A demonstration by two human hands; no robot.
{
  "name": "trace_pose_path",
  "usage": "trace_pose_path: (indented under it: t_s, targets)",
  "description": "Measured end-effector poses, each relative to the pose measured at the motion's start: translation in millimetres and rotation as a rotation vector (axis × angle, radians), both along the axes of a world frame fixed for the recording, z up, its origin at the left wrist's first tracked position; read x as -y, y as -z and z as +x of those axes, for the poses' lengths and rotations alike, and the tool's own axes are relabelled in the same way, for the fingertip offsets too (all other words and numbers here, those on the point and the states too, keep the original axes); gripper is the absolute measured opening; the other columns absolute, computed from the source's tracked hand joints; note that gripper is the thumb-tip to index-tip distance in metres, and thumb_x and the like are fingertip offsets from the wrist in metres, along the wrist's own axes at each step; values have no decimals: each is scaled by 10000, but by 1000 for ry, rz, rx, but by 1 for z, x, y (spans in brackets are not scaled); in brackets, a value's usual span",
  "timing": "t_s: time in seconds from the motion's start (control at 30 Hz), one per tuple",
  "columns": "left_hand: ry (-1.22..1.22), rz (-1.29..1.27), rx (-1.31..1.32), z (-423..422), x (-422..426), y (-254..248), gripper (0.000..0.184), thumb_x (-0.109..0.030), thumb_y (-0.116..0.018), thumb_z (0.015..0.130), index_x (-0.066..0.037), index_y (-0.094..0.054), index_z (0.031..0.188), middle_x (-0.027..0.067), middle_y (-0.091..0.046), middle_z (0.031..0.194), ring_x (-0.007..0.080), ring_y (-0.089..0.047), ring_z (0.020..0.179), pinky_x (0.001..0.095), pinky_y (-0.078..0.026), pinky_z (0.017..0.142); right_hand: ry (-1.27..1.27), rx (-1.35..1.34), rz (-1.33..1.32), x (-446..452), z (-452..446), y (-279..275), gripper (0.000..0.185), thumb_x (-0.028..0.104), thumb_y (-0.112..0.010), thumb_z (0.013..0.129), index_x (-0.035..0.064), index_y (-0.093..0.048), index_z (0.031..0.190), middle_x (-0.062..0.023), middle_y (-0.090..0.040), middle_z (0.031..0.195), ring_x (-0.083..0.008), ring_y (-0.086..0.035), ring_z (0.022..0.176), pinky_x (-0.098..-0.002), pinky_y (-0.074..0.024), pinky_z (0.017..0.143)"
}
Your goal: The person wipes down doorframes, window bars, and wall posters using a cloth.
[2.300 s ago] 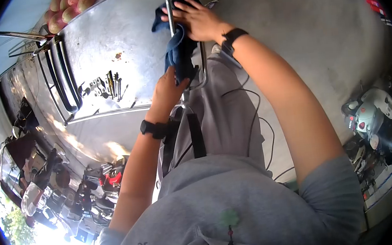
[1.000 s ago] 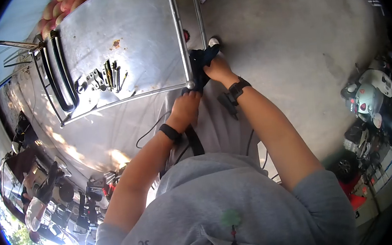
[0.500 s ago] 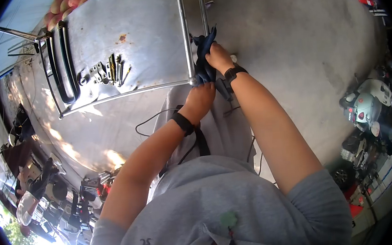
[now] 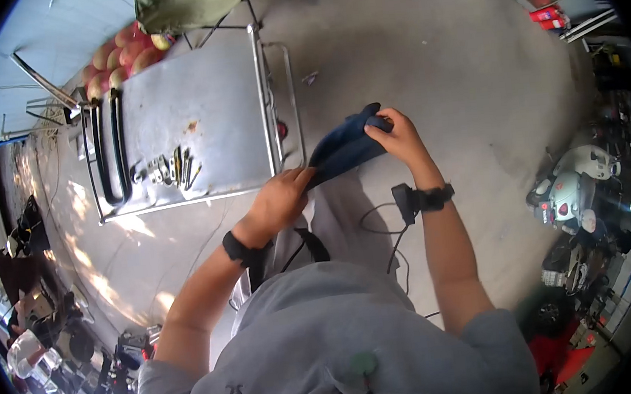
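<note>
A dark blue cloth (image 4: 345, 147) is stretched between my two hands, off the right side of a metal cart. My left hand (image 4: 279, 200) grips its lower left end, close to the cart's near right corner. The upper right end is pinched in my right hand (image 4: 398, 137), over the floor. On the cart's metal top (image 4: 214, 93) lie several small brackets (image 4: 161, 169) and several bolts or thin tools (image 4: 184, 167). Two long black bars (image 4: 119, 144) stand along its left end.
Red net sacks of round produce (image 4: 123, 57) sit behind the cart. A green cloth (image 4: 190, 2) covers something at the top. A pale scooter (image 4: 569, 191) stands at the right, and a person (image 4: 25, 354) is at the lower left. Cables hang by my right wrist.
Both hands have moved away from the cart's metal rails with the cloth. My right hand has gone right, and the bunched cloth is now spread out between them. The view has shifted.
</note>
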State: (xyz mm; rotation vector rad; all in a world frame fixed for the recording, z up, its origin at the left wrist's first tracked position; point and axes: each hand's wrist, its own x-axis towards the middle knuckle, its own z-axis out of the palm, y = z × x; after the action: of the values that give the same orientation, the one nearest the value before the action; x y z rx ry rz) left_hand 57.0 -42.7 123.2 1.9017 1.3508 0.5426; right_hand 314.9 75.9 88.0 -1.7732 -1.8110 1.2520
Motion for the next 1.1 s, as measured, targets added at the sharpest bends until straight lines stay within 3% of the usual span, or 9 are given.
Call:
trace_pose_path:
  t_s: [0.17,0.3,0.4,0.47,0.53,0.67,0.9,1.0,1.1]
  targets:
    - [-178,368,75,24,-47,-86,424,46,-600,622,-37,-573,1038,93,-598,960,279,-542,909,373,-414,812,387,-949,138,-19,39,-95,362,157,-648,798,-17,-511,1085,-116,-580,1052,-194,-550,960,-293,-428,844]
    - [-474,738,47,50,-85,-106,364,109,-590,631,-62,-608,951,66,-616,980,266,-531,940,363,-395,842,419,-843,185,-37,63,-69,374,73,-549,827,-18,-473,1182,-102,-541,1133,-169,-504,1065,-294,-369,935]
    - [-621,1009,-1,58,-104,-134,379,133,-585,638,-47,-593,972,95,-609,1004,275,-536,956,372,-408,853,307,-867,-3,-40,70,-144,418,84,-561,840,-11,-444,1229,-88,-530,1142,-171,-503,1062,-301,-364,948]
    - [-893,1068,436,87,-120,-138,466,81,-594,746,-27,-455,1177,142,-504,1180,252,-489,1077,356,-368,941,304,-972,-92,-46,89,-166,455,103,-598,843,2,-431,1254,-61,-537,1098,-155,-513,1015,-285,-400,895]
    - [-942,722,509,117,-133,-142,451,-14,-610,820,-7,-397,1218,136,-466,1204,238,-436,1143,328,-337,970,255,-1167,-37,-57,88,-163,442,104,-602,837,-1,-442,1235,-74,-535,1125,-153,-496,1059,-285,-375,923]
    - [-870,-15,743,153,-155,-83,399,-359,-434,967,-2,-539,824,-70,-379,673,47,-316,621,201,-293,558,95,-989,-132,-70,118,-147,435,114,-638,811,8,-470,1199,-52,-555,1046,-118,-522,961,-248,-409,817]
    - [-787,22,573,182,-192,-87,425,-344,-430,971,52,-509,841,-50,-430,718,61,-359,654,227,-313,565,248,-568,66,-120,209,-84,441,205,-749,747,-15,-521,1055,-101,-578,961,-164,-583,821,-270,-477,650]
    - [-658,234,368,209,-226,-90,340,-271,-434,972,36,-490,837,49,-380,648,109,-323,645,263,-329,569,271,-180,578,-134,234,-43,440,233,-733,769,-4,-496,1054,-94,-574,939,-168,-567,822,-277,-468,685]
    - [-619,164,357,241,-267,-93,368,-279,-434,972,26,-425,766,62,-339,622,120,-312,631,286,-336,557,476,-643,139,-149,262,-64,304,233,-675,829,57,-492,997,-14,-552,845,-81,-500,774,-233,-399,645]
